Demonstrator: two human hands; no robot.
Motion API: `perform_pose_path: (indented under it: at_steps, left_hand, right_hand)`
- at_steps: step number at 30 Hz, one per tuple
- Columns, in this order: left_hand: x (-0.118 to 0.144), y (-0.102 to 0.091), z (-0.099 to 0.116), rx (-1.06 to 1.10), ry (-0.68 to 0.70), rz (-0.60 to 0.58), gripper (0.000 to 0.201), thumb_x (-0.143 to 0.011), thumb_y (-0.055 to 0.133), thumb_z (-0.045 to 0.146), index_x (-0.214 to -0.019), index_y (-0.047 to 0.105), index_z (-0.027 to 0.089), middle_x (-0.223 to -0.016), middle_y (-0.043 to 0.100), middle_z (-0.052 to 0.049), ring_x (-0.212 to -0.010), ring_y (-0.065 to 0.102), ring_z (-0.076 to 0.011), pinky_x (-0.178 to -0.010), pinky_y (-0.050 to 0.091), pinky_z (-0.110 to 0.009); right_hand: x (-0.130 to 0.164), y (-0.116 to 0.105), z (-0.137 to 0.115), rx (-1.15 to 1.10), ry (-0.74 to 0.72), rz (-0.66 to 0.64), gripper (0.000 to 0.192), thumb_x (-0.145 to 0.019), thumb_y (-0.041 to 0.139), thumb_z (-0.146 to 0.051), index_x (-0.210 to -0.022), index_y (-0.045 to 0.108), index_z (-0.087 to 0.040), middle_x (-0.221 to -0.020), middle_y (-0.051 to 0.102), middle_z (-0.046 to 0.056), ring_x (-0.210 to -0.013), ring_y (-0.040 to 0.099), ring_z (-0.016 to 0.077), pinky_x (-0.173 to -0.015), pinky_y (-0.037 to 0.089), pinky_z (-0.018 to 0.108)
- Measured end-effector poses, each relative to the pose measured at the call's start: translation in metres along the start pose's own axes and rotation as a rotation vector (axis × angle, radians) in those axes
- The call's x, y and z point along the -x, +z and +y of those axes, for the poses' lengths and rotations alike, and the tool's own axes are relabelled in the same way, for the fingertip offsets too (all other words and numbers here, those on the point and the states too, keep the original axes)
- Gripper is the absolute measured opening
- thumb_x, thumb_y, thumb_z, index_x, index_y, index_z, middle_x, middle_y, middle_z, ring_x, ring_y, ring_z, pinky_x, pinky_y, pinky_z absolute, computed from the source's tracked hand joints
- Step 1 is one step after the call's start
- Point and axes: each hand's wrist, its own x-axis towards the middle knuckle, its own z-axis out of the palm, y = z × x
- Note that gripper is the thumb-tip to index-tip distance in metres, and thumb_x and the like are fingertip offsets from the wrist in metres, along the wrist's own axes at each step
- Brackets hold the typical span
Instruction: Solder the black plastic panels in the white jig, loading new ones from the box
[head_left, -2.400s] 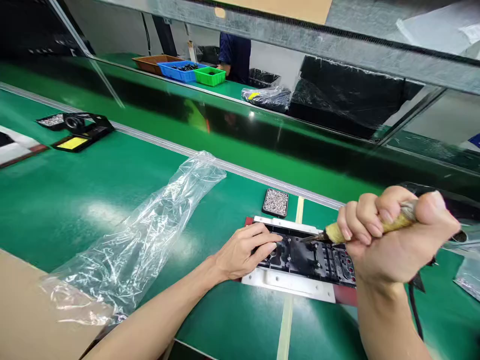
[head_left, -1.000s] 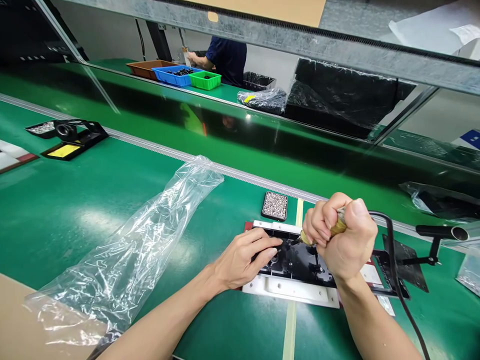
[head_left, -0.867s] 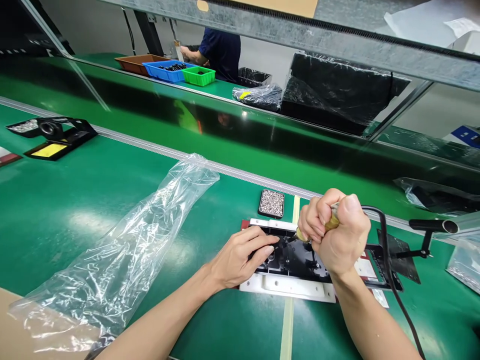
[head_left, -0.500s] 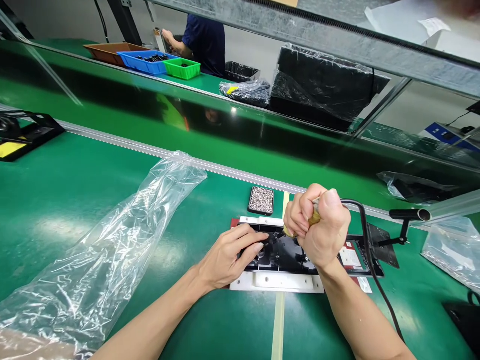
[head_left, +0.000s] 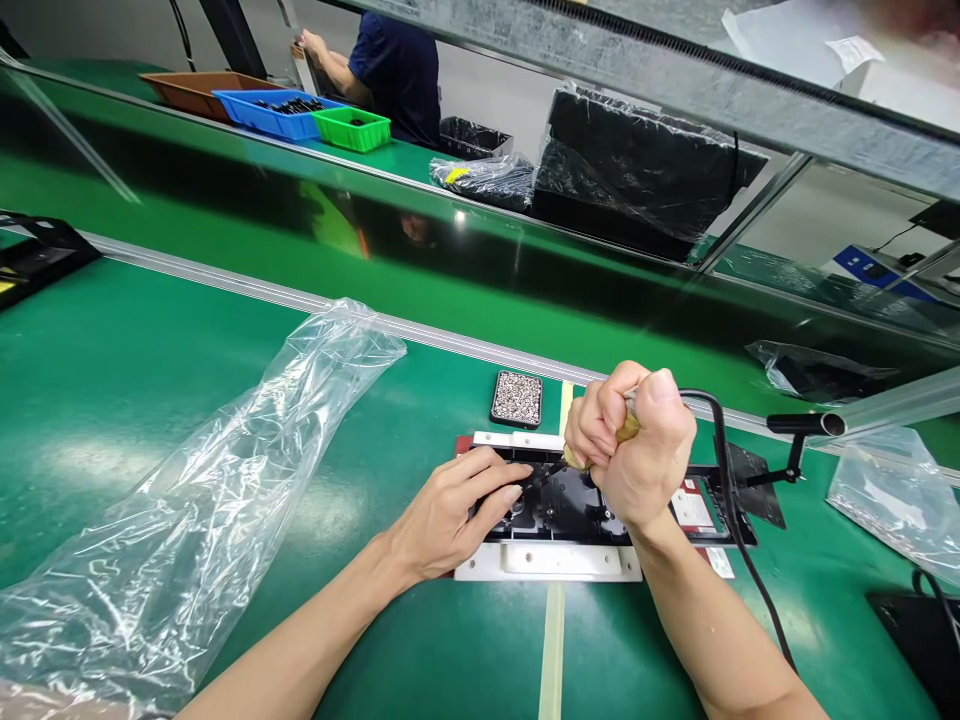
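My right hand point(head_left: 641, 445) is closed in a fist around a corded electric screwdriver point(head_left: 628, 428) with a yellowish body. Its thin dark bit slants down and left into a long black plastic housing point(head_left: 570, 510). The housing sits in a white fixture point(head_left: 570, 562) on the bench. My left hand point(head_left: 469, 505) rests on the housing's left end, index finger and thumb stretched out and a little apart near the bit tip. Whatever lies right under those fingertips is too small to make out. Just behind the fixture stands a small black tray of silvery screws point(head_left: 518, 397).
A clear plastic bag point(head_left: 247, 470) spreads over the bench at left. The screwdriver's black cord point(head_left: 731, 500) loops down at right, near a black tube holder point(head_left: 806, 425). Another bag point(head_left: 892, 480) lies far right. Beyond the partition are bins point(head_left: 274, 112) and a person point(head_left: 397, 75).
The whole view has shifted slightly, so things sit a little further left and up. Both hands keep nearly the same places on the housing, the screwdriver still gripped; its bit shows more clearly.
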Motion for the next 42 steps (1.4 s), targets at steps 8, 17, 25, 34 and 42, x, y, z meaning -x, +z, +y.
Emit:
perform_pose_path:
  at_steps: [8, 17, 25, 34, 42]
  left_hand:
    - [-0.0009, 0.0006, -0.0004, 0.008, 0.008, 0.012, 0.030, -0.107, 0.050, 0.021, -0.132, 0.066, 0.015, -0.102, 0.068, -0.010, -0.090, 0.065, -0.0179, -0.080, 0.055, -0.032]
    - [-0.0008, 0.0015, 0.0002, 0.005, -0.011, 0.012, 0.031, -0.107, 0.050, 0.023, -0.131, 0.067, 0.014, -0.106, 0.069, -0.010, -0.095, 0.066, -0.0189, -0.085, 0.056, -0.033]
    - [-0.0011, 0.0016, 0.0007, 0.007, -0.011, 0.014, 0.031, -0.108, 0.048, 0.024, -0.131, 0.067, 0.015, -0.105, 0.069, -0.011, -0.094, 0.066, -0.0193, -0.084, 0.057, -0.033]
    - [-0.0016, 0.0013, 0.0006, 0.028, -0.004, 0.017, 0.030, -0.106, 0.051, 0.020, -0.132, 0.067, 0.013, -0.103, 0.068, -0.011, -0.091, 0.065, -0.0185, -0.081, 0.055, -0.032]
    - [-0.0003, 0.0019, -0.0005, 0.029, -0.002, 0.020, 0.030, -0.106, 0.051, 0.020, -0.132, 0.066, 0.014, -0.104, 0.068, -0.010, -0.092, 0.064, -0.0179, -0.081, 0.054, -0.032]
  right_hand:
    - [0.0008, -0.0014, -0.0001, -0.004, -0.011, 0.015, 0.049, -0.095, 0.058, -0.054, -0.061, 0.044, -0.022, -0.046, 0.033, -0.007, -0.037, 0.026, 0.0073, -0.034, 0.027, 0.020]
    - [-0.0007, -0.0005, -0.0021, -0.013, 0.004, 0.018, 0.049, -0.091, 0.062, -0.053, -0.059, 0.044, -0.022, -0.045, 0.031, -0.007, -0.036, 0.027, 0.0077, -0.034, 0.026, 0.021]
    - [-0.0003, -0.0006, -0.0017, 0.008, -0.032, -0.008, 0.048, -0.094, 0.058, -0.053, -0.060, 0.042, -0.022, -0.046, 0.029, -0.008, -0.037, 0.025, 0.0072, -0.034, 0.026, 0.020]
    - [-0.0014, -0.0020, -0.0019, -0.025, 0.011, 0.031, 0.048, -0.093, 0.060, -0.050, -0.059, 0.044, -0.021, -0.045, 0.032, -0.007, -0.037, 0.027, 0.0073, -0.034, 0.027, 0.021]
    - [-0.0008, -0.0030, -0.0020, -0.040, 0.023, 0.046, 0.047, -0.095, 0.059, -0.048, -0.059, 0.046, -0.021, -0.045, 0.032, -0.006, -0.037, 0.027, 0.0076, -0.034, 0.026, 0.021]
